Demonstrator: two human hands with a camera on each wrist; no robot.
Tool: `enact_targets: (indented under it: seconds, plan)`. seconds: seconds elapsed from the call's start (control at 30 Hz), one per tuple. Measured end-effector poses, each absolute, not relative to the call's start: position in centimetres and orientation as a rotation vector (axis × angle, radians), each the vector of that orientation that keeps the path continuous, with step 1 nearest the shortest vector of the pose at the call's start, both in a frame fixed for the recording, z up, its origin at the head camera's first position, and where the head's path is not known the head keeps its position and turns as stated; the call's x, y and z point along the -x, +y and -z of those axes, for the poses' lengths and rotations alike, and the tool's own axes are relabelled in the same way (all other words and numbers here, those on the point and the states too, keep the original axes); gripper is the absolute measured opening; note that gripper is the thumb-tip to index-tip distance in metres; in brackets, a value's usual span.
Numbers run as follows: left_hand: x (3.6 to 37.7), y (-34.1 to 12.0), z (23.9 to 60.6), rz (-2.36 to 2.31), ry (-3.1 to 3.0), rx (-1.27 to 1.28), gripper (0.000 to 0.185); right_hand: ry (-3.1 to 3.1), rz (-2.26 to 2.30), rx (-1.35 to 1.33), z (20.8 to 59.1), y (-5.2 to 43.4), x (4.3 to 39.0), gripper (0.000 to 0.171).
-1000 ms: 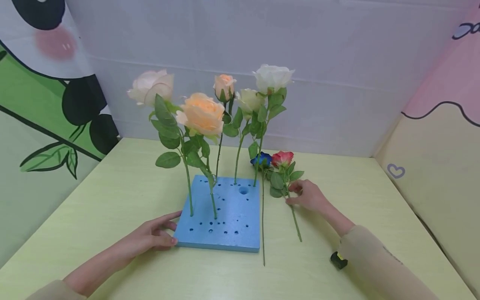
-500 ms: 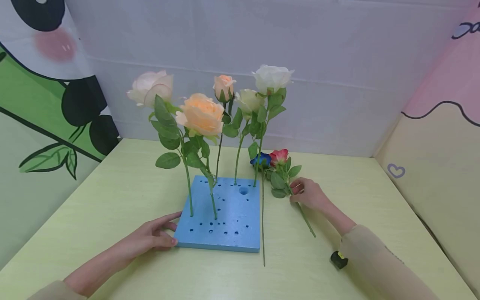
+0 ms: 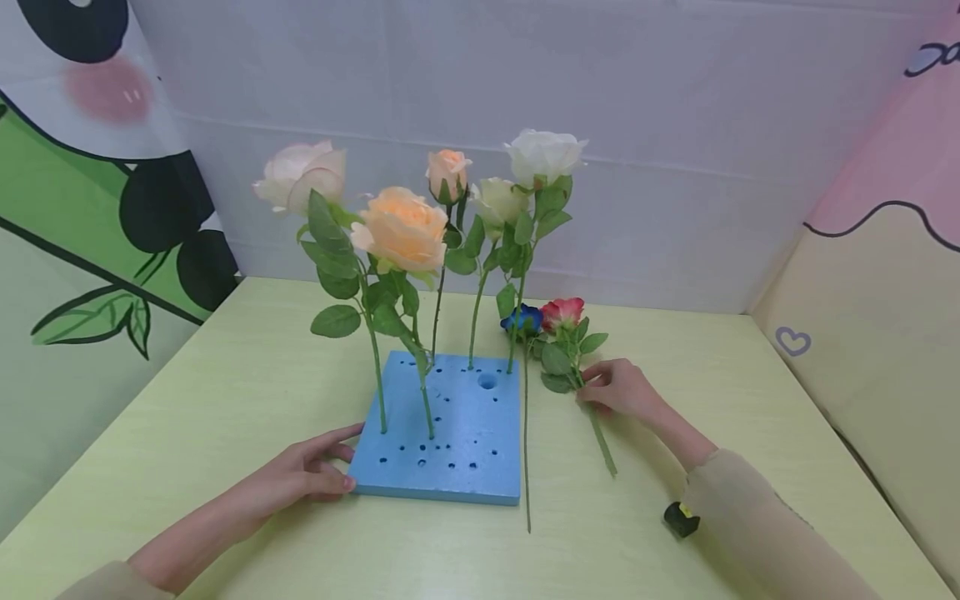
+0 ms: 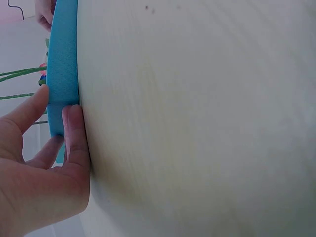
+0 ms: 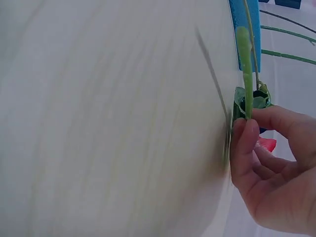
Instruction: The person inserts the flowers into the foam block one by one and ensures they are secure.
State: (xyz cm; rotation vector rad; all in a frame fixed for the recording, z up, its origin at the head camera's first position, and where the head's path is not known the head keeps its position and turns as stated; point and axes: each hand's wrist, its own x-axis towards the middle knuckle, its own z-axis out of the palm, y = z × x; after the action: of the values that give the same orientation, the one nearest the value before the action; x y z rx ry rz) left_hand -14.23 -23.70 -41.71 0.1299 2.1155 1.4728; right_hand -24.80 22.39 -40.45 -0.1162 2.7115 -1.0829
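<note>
In the head view my right hand [image 3: 621, 390] pinches the green stem of a red rose [image 3: 562, 314] between thumb and fingers. The bloom lies beside a blue rose [image 3: 522, 320] on the table. In the right wrist view the free end of the stem [image 5: 244, 59] is raised off the tabletop, casting a shadow. My left hand [image 3: 311, 468] holds the near left corner of a blue foam block [image 3: 480, 433], with the thumb and fingers on its edges, as the left wrist view shows. Several pale roses, such as a peach rose [image 3: 402, 227], stand upright in the block's holes.
A white rose [image 3: 546, 157] and a pale pink rose [image 3: 303, 177] rise tall above the block. The blue rose's thin stem [image 3: 527, 450] lies along its right side. A small black object [image 3: 681, 519] is by the right sleeve. A cloth wall [image 3: 645, 217] stands behind.
The red rose's stem end swung right, then partly back left, as my right hand shifted its hold slightly. My left hand and the foam block stay in place.
</note>
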Motion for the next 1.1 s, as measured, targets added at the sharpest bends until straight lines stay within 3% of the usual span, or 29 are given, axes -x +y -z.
enact_targets:
  seconds: [0.43,1.1]
  plan:
    - [14.1,-23.6,41.6,-1.471,2.122,-0.123,0.08,2.426,1.393,0.141,40.2,22.7,24.4,0.046]
    - [14.2,-23.7,41.7,-1.463,2.126,-0.118,0.08,2.555,1.665,0.094,36.7,23.1,23.2,0.046]
